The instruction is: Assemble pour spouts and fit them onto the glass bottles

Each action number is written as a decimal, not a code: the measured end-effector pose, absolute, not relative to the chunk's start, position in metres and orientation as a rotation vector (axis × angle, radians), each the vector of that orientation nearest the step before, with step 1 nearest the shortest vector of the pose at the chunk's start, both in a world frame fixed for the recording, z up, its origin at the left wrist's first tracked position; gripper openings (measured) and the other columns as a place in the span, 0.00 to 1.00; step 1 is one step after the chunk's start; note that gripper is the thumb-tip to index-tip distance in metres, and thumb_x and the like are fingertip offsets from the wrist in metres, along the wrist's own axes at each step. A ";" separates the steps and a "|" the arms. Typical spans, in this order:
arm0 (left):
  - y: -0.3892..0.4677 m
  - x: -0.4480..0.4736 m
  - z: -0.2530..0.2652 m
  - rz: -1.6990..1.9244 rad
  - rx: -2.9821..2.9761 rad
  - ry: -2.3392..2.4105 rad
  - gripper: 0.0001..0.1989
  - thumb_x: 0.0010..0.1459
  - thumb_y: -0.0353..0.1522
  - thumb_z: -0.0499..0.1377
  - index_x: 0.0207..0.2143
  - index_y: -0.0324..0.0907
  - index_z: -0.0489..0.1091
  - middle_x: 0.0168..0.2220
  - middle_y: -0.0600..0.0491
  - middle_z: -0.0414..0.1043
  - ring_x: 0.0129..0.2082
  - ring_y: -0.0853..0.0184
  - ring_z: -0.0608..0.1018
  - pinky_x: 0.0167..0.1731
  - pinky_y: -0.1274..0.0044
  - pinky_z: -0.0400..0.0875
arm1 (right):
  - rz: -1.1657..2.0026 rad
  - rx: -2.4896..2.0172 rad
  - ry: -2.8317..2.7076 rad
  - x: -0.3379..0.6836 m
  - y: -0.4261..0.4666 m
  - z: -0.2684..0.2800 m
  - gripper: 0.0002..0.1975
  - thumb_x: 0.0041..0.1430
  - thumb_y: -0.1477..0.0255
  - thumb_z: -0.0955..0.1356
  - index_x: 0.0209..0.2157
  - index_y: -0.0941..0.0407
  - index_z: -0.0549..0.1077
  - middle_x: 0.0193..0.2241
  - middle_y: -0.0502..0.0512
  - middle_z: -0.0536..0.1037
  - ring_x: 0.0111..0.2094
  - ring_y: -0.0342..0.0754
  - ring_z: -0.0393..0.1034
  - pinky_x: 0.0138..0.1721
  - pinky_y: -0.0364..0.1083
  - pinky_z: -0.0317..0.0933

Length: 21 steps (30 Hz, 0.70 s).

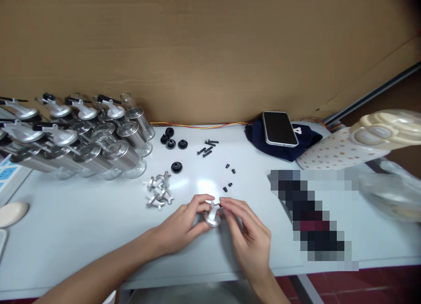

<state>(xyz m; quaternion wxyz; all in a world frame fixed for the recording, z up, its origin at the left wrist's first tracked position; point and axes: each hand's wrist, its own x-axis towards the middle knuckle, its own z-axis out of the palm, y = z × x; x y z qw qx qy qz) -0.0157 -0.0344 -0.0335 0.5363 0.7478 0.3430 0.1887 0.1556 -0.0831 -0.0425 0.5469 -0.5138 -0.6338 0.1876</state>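
My left hand (179,229) grips a silver dispenser lid (213,219) by its round base, its angled spout pointing up. My right hand (250,234) pinches a tiny black piece (220,205) against the end of the spout; the fingertips mostly hide it. Several small black plugs (230,184) lie just beyond my right hand. To the left of my hands, more silver lids (159,192) rest in a loose pile. Farther back are black round stoppers (176,167) and a group of black levers (207,150).
Glass and steel dispenser bottles (121,157), some topped with spouts, crowd the left side. A phone (279,128) lies on a dark blue cloth item (305,142) at the back right, beside a dotted white container (332,150). Cardboard (210,54) stands behind the white table (98,220).
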 end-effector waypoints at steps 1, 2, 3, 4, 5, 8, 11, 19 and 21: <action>-0.035 -0.016 -0.035 0.469 1.757 0.833 0.16 0.63 0.32 0.54 0.52 0.44 0.53 0.43 0.48 0.73 0.44 0.61 0.77 0.45 0.66 0.69 | 0.449 -1.211 -1.499 0.155 -0.083 -0.043 0.16 0.60 0.84 0.65 0.44 0.51 0.74 0.39 0.55 0.79 0.42 0.50 0.74 0.42 0.50 0.72; -0.036 -0.016 -0.036 0.496 1.720 0.840 0.15 0.63 0.33 0.54 0.50 0.44 0.54 0.43 0.48 0.72 0.45 0.61 0.77 0.46 0.66 0.69 | 0.452 -1.210 -1.504 0.155 -0.083 -0.043 0.17 0.60 0.83 0.65 0.46 0.51 0.73 0.41 0.55 0.79 0.44 0.50 0.74 0.43 0.51 0.72; -0.037 -0.016 -0.037 0.526 1.671 0.841 0.15 0.62 0.33 0.55 0.49 0.44 0.54 0.44 0.47 0.71 0.46 0.61 0.77 0.47 0.66 0.69 | 0.456 -1.216 -1.517 0.155 -0.084 -0.044 0.19 0.60 0.83 0.66 0.49 0.51 0.72 0.42 0.56 0.79 0.45 0.50 0.73 0.44 0.52 0.71; -0.038 -0.015 -0.039 0.559 1.618 0.841 0.14 0.62 0.33 0.55 0.48 0.44 0.55 0.45 0.47 0.71 0.48 0.61 0.76 0.48 0.66 0.69 | 0.461 -1.227 -1.536 0.155 -0.084 -0.044 0.20 0.59 0.82 0.66 0.51 0.51 0.70 0.44 0.56 0.78 0.46 0.50 0.73 0.46 0.52 0.71; -0.038 -0.015 -0.040 0.589 1.569 0.838 0.14 0.61 0.33 0.56 0.47 0.44 0.55 0.46 0.46 0.70 0.49 0.61 0.76 0.49 0.66 0.69 | 0.465 -1.237 -1.557 0.155 -0.084 -0.044 0.21 0.59 0.82 0.66 0.53 0.51 0.69 0.46 0.57 0.77 0.48 0.50 0.72 0.47 0.52 0.70; -0.038 -0.014 -0.042 0.639 1.476 0.832 0.15 0.60 0.32 0.57 0.46 0.44 0.55 0.47 0.46 0.69 0.50 0.60 0.76 0.51 0.65 0.69 | 0.467 -1.247 -1.605 0.155 -0.083 -0.043 0.24 0.59 0.80 0.67 0.56 0.50 0.66 0.49 0.57 0.75 0.50 0.51 0.69 0.50 0.53 0.69; -0.037 -0.013 -0.043 0.641 1.441 0.836 0.14 0.60 0.33 0.58 0.45 0.44 0.56 0.45 0.47 0.68 0.49 0.61 0.76 0.51 0.65 0.68 | 0.460 -1.226 -1.656 0.156 -0.082 -0.042 0.26 0.58 0.78 0.69 0.57 0.50 0.64 0.50 0.58 0.74 0.50 0.51 0.69 0.49 0.53 0.70; -0.036 -0.013 -0.036 0.638 1.414 0.805 0.15 0.62 0.33 0.56 0.49 0.44 0.54 0.46 0.46 0.70 0.51 0.60 0.75 0.49 0.66 0.70 | 0.508 -1.203 -1.689 0.156 -0.082 -0.045 0.29 0.59 0.77 0.69 0.59 0.48 0.61 0.54 0.59 0.72 0.54 0.53 0.67 0.51 0.56 0.70; -0.038 -0.015 -0.037 0.637 1.438 0.798 0.19 0.63 0.32 0.55 0.54 0.45 0.51 0.47 0.46 0.70 0.51 0.60 0.75 0.48 0.67 0.70 | 0.519 -1.228 -1.657 0.156 -0.082 -0.047 0.28 0.59 0.77 0.69 0.59 0.48 0.62 0.54 0.59 0.72 0.55 0.53 0.67 0.52 0.56 0.70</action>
